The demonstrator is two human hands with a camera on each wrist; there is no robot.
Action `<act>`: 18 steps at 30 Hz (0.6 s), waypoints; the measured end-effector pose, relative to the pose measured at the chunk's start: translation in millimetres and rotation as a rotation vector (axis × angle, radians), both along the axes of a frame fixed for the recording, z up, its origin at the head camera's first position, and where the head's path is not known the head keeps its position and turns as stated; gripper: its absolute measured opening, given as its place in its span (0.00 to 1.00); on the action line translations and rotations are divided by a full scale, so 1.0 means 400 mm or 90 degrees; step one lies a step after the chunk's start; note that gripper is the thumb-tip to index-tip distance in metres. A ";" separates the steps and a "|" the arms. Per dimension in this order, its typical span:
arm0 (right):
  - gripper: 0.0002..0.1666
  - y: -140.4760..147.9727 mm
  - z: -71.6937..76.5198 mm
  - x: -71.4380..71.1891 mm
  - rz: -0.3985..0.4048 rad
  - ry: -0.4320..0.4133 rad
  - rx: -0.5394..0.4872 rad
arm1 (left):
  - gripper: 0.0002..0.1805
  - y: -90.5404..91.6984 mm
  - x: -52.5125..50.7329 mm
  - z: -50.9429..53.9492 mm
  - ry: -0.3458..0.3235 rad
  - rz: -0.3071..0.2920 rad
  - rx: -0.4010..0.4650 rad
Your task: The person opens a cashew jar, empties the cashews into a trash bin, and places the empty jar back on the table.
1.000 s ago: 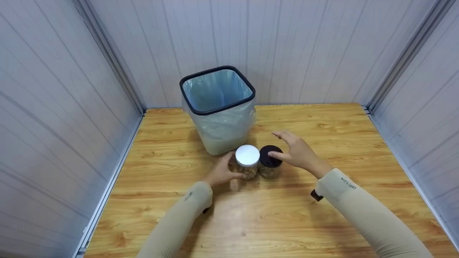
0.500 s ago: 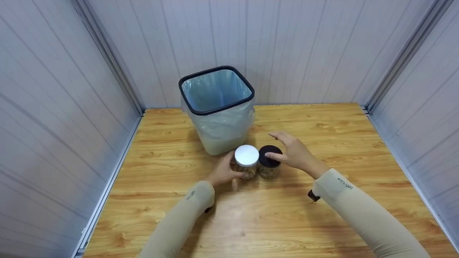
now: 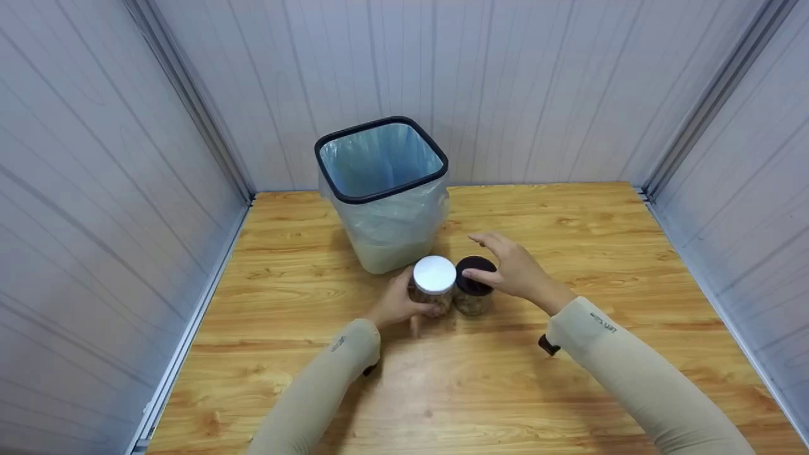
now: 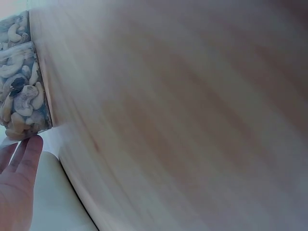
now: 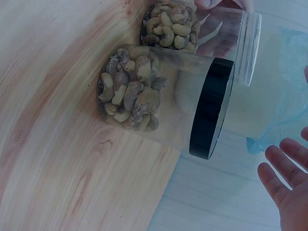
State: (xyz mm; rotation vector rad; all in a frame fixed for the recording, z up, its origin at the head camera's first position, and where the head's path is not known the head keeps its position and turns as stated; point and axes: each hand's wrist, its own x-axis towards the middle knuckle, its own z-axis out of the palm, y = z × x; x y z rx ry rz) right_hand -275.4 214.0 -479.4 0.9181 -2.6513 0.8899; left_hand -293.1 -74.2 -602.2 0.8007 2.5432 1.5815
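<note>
Two clear jars of cashews stand upright side by side on the wooden table. My left hand [image 3: 395,304] curves round the white-lidded jar [image 3: 435,275], thumb at its near side and fingers at its far left side. In the left wrist view, fingertips meet the jar [image 4: 21,94]. To its right is the black-lidded jar [image 3: 473,304], with my right hand [image 3: 519,273] spread over its right side. The right wrist view has the right hand's fingers [image 5: 284,166] extended, apart from the black lid [image 5: 211,108].
Behind the jars stands a bin [image 3: 392,234] with a dark square rim and a bluish plastic liner. Pale panel walls [image 3: 537,88] enclose the wooden table [image 3: 480,392] at the back and both sides.
My left hand has closed in on the white-lidded jar, its thumb now over the near side. The right hand has drifted slightly left over the black lid. Both jars stay in place.
</note>
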 end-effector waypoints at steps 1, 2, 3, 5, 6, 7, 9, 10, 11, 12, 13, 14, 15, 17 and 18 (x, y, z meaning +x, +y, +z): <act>0.42 -0.002 0.001 -0.001 0.001 0.001 -0.001 | 0.55 -0.002 0.000 -0.003 0.011 -0.002 0.003; 0.42 -0.004 0.003 -0.002 0.004 0.003 -0.001 | 0.55 -0.004 -0.001 -0.007 0.024 -0.003 0.005; 0.42 -0.006 0.006 -0.003 0.006 0.004 -0.002 | 0.55 -0.006 -0.005 -0.015 0.034 0.000 0.003; 0.42 -0.008 0.010 -0.004 0.009 0.004 -0.002 | 0.56 -0.009 -0.009 -0.027 0.040 0.002 0.006; 0.42 -0.010 0.012 -0.005 0.010 0.003 -0.002 | 0.54 -0.010 -0.009 -0.027 0.035 0.005 0.002; 0.42 -0.010 0.014 -0.005 0.010 0.002 -0.003 | 0.54 -0.011 -0.007 -0.023 0.028 0.003 0.001; 0.42 -0.012 0.019 -0.006 0.009 -0.003 -0.007 | 0.54 -0.013 -0.011 -0.031 0.019 0.007 -0.006; 0.42 -0.012 0.022 -0.007 0.008 -0.004 -0.009 | 0.54 -0.013 -0.008 -0.025 0.012 0.007 -0.008; 0.42 -0.013 0.024 -0.007 0.007 -0.005 -0.011 | 0.54 -0.014 -0.006 -0.020 0.009 0.009 -0.013; 0.42 -0.014 0.027 -0.007 0.006 -0.007 -0.013 | 0.53 -0.014 -0.003 -0.012 0.009 0.009 -0.015; 0.42 -0.015 0.028 -0.008 0.006 -0.007 -0.015 | 0.53 -0.014 0.004 0.004 0.000 0.012 -0.015; 0.42 -0.016 0.030 -0.008 0.006 -0.009 -0.017 | 0.52 -0.014 0.008 0.012 -0.002 0.015 -0.016; 0.42 -0.017 0.032 -0.008 0.005 -0.009 -0.018 | 0.51 -0.014 0.012 0.024 -0.002 0.017 -0.018; 0.43 -0.019 0.035 -0.009 0.004 -0.009 -0.020 | 0.49 -0.016 0.019 0.047 -0.009 0.020 -0.020; 0.43 -0.021 0.036 -0.009 0.006 -0.008 -0.022 | 0.48 -0.017 0.022 0.054 -0.012 0.023 -0.024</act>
